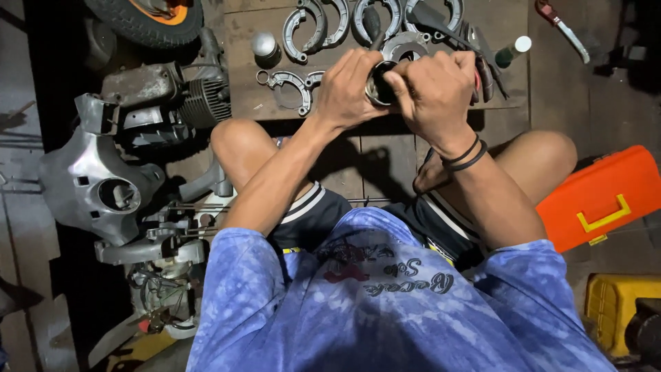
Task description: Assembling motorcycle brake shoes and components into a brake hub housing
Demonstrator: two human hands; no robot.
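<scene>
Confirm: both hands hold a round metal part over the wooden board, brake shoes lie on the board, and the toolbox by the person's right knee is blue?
Not quite. The toolbox is orange with a yellow latch, not blue; the head view shows it. The rest stands: left hand and right hand hold the round metal part over the wooden board, with brake shoes on it.

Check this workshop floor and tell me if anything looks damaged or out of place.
Nothing looks broken or spilled. Both hands, left and right, hold a round metal piston over a wooden board where curved brake shoes lie in rows. The engine block sits stripped.
</scene>
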